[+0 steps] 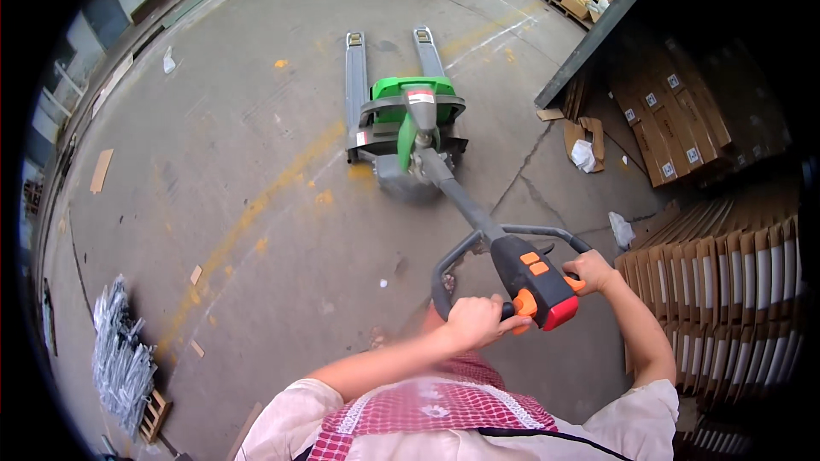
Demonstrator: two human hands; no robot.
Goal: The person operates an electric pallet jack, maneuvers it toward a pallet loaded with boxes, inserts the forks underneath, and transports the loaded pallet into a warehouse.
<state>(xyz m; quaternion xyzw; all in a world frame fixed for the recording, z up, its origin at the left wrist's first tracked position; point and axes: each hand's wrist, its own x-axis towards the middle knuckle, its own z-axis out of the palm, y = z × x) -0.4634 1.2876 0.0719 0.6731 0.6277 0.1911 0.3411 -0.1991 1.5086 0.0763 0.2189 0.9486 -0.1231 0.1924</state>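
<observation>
The bare left hand [477,322] and bare right hand [592,271] are each wrapped around a side of the looped dark-grey handle [442,277], flanking a black control head [511,258] with orange buttons and a red end. A grey metal shaft [461,194] links it to the green-and-grey pallet truck [416,84] ahead on grey concrete [273,137], its two flat forks [356,77] pointing away; stacked brown cardboard [726,277] stands right.

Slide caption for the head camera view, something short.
Left hand and right hand grip the handle of a green pallet truck, forks pointing away.
</observation>
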